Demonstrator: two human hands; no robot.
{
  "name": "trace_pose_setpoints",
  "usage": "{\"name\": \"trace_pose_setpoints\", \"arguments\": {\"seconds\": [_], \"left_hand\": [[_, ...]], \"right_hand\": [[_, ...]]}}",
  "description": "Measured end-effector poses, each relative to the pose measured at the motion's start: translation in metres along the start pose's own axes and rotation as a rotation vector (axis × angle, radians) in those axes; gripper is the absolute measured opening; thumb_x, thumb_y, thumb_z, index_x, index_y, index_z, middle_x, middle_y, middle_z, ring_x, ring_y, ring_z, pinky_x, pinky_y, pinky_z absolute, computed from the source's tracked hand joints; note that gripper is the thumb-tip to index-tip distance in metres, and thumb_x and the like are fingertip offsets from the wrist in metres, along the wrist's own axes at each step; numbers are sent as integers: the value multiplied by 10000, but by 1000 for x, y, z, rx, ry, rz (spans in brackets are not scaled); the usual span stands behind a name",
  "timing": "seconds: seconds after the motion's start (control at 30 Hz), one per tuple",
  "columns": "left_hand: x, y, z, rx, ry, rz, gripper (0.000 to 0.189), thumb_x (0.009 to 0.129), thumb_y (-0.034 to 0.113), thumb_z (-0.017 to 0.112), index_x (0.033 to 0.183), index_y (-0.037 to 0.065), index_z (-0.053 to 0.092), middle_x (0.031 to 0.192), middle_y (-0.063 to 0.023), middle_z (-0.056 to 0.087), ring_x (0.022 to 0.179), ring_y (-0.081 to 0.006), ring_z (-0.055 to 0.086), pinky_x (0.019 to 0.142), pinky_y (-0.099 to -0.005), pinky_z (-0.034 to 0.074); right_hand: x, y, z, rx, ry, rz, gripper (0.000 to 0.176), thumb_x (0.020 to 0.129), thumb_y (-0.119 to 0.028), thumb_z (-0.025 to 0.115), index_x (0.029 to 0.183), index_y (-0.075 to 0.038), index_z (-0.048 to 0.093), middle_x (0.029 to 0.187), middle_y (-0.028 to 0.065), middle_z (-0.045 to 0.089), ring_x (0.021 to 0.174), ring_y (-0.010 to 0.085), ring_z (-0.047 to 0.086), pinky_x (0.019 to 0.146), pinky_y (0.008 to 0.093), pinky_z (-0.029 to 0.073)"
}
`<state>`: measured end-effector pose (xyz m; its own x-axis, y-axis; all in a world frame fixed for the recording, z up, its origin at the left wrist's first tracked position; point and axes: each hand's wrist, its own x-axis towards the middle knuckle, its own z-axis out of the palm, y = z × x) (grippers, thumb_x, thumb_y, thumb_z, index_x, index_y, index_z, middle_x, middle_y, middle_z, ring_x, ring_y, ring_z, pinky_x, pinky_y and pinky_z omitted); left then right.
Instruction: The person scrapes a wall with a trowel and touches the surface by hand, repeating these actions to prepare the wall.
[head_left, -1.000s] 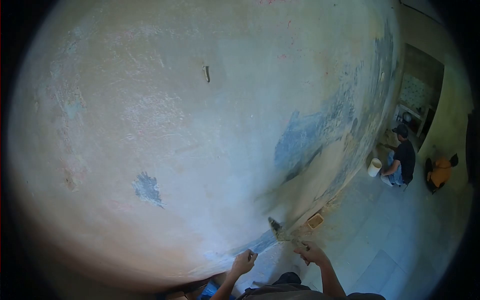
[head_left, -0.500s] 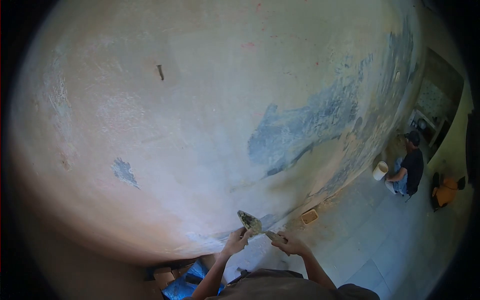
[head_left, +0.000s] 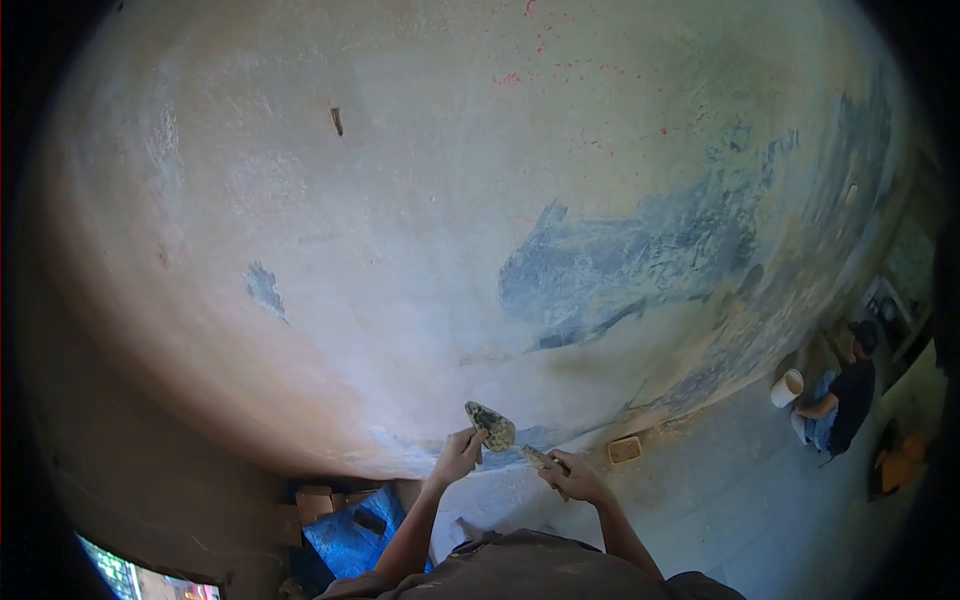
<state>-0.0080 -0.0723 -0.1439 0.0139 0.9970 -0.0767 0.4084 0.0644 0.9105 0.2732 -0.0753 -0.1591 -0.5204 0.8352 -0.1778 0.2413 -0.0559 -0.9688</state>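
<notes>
A pointed trowel (head_left: pixel 492 426) with a mortar-smeared blade is held in front of me, its tip toward the upper left. My right hand (head_left: pixel 580 478) is wrapped round its handle. At the blade's left edge, my left hand (head_left: pixel 458 457) is closed with thumb and fingers gripping the metal. Behind the trowel rises a plastered wall (head_left: pixel 400 260); the blade appears apart from it. Dark grey patches (head_left: pixel 600 270) mark the wall to the right, and a smaller one (head_left: pixel 265 288) lies to the left.
A nail-like peg (head_left: pixel 336 121) sticks out of the wall. On the floor stand a shallow tub (head_left: pixel 625 450) and, farther right, a white bucket (head_left: pixel 787 388) by a crouching person (head_left: pixel 845 400). A blue sheet (head_left: pixel 355 535) and cardboard (head_left: pixel 315 503) lie at lower left.
My view has turned left, bringing a bright opening into the lower left. Both hands have stayed on the trowel, which sits slightly higher in view.
</notes>
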Motion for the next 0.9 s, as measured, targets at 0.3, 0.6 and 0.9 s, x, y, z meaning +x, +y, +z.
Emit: {"name": "trace_pose_setpoints", "arguments": {"seconds": [0.3, 0.6, 0.9], "left_hand": [[3, 21, 4, 42, -50, 52, 421, 1049, 315, 507, 788, -3, 598, 572, -46, 593, 483, -108, 541, 456, -295, 430], [11, 32, 8, 2, -37, 105, 357, 1037, 267, 517, 834, -7, 623, 567, -27, 579, 468, -87, 518, 447, -282, 416], [29, 57, 23, -85, 158, 192, 271, 1026, 217, 575, 886, -15, 579, 582, -45, 547, 511, -95, 537, 484, -293, 420]], "right_hand": [[-4, 6, -11, 235, 6, 23, 209, 963, -221, 653, 1005, -22, 609, 647, -3, 545, 464, 60, 484, 430, 235, 399], [-8, 2, -23, 287, -11, 7, 227, 948, -189, 663, 1061, -3, 597, 675, 0, 535, 479, 69, 484, 443, 240, 407], [-19, -29, -34, 260, 44, -176, 357, 941, -146, 646, 1238, 33, 559, 723, -1, 542, 507, 68, 491, 471, 243, 415]]}}
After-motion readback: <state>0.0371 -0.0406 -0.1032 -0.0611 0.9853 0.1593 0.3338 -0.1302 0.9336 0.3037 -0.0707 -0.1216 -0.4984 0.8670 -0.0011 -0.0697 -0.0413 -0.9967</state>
